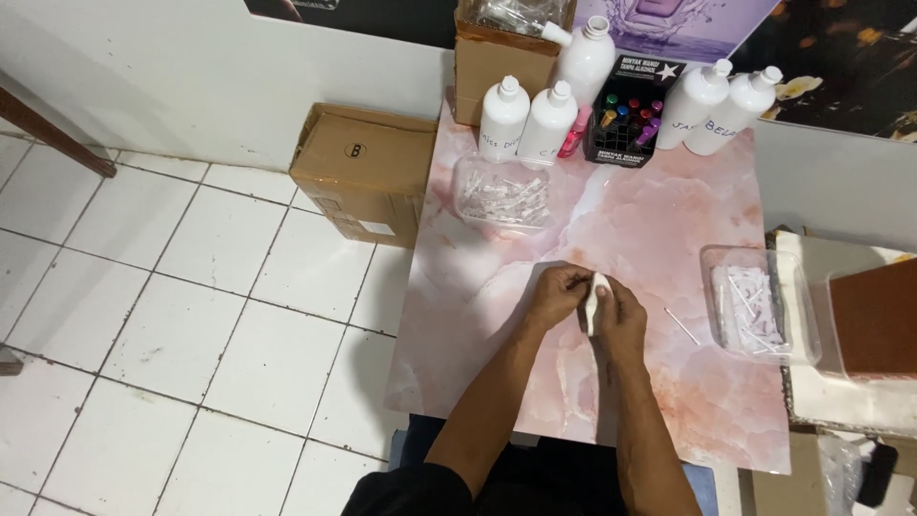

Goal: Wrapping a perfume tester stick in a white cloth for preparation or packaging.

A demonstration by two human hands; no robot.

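White bottles at table's far edge, rack of coloured vials, two clear tubs, cardboard box on tiled floor.

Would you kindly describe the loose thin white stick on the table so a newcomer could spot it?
Start at the pink marble-patterned table and find the clear plastic tray of white sticks at its right edge. Just left of it, near the right hand, lies the thin white stick, alone on bare tabletop, outside any tray.

Open tabletop between clear tub and, seemingly, tray.
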